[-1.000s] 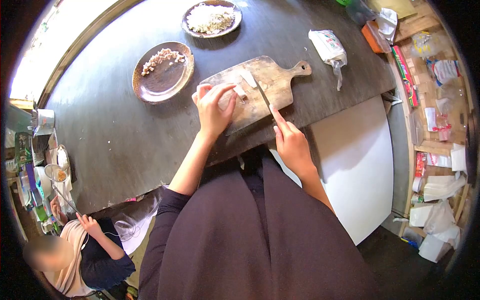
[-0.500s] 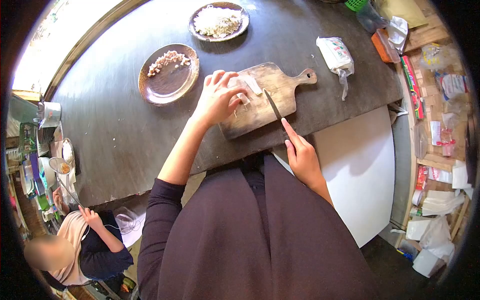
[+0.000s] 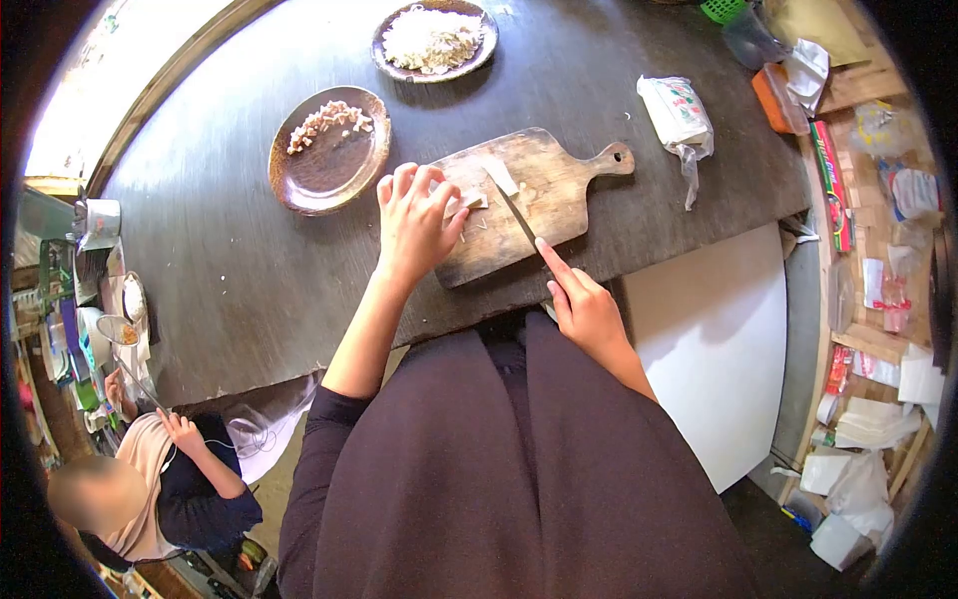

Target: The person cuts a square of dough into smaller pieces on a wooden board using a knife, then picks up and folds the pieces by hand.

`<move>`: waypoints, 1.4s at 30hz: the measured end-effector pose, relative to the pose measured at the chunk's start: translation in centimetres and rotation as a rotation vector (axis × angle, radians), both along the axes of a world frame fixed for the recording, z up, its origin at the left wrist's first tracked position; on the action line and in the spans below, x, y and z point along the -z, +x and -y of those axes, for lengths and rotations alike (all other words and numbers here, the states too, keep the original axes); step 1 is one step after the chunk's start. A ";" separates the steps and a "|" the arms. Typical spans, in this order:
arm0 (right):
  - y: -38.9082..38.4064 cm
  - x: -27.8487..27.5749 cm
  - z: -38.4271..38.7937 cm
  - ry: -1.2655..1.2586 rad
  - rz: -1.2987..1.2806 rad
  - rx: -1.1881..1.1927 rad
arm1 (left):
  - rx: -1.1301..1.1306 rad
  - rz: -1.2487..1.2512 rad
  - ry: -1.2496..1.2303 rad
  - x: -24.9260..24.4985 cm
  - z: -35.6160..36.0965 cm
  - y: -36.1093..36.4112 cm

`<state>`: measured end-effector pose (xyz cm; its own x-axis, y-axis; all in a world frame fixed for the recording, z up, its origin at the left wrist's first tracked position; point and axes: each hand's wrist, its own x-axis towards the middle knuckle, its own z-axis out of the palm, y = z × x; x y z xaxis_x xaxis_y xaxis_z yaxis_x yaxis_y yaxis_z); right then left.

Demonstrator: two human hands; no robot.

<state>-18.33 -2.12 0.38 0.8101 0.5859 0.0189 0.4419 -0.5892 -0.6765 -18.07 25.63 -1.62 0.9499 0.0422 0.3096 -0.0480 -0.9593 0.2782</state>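
Observation:
A wooden cutting board (image 3: pixel 554 175) with a holed handle lies near the table's front edge. My right hand (image 3: pixel 587 311) grips a kitchen knife (image 3: pixel 518 217), forefinger stretched along its top, the blade tip beside a flat white slice (image 3: pixel 501 176) of food. Over the board's left side, my left hand (image 3: pixel 419 225) has curled fingers around a pale piece of food (image 3: pixel 473 201), partly hidden by them. Small pale scraps lie on the board close by. Left of that hand stands a brown plate (image 3: pixel 334 170) with small pinkish diced pieces (image 3: pixel 332 122).
Farther back is a plate (image 3: pixel 389 66) heaped with white shreds (image 3: pixel 432 40). A white plastic packet (image 3: pixel 676 112) lies right of the board. At lower left, another person (image 3: pixel 205 489) holds a strainer (image 3: pixel 119 330). Bags and packets line the right-hand shelf (image 3: pixel 868 342).
My left hand has drawn back left with a pale piece, apart from the slice in mid-board. The knife has shifted left, its tip now at that slice.

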 end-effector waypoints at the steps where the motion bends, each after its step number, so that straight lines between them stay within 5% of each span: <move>1: 0.1 -0.1 -0.1 -0.019 -0.011 -0.010 | 0.007 -0.017 -0.007 -0.4 0.0 -0.1; 11: 0.2 0.7 -0.4 -0.101 -0.023 -0.021 | 0.121 -0.081 -0.032 -0.7 -0.5 0.3; 42: 0.0 1.0 -0.9 -0.169 -0.078 -0.042 | -0.137 0.043 -0.029 0.4 2.2 -1.2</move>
<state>-18.29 -1.24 -0.60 0.7803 0.6085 -0.1441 0.4186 -0.6795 -0.6026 -19.26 23.46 -1.98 0.9207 0.1799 0.3465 0.0701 -0.9493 0.3066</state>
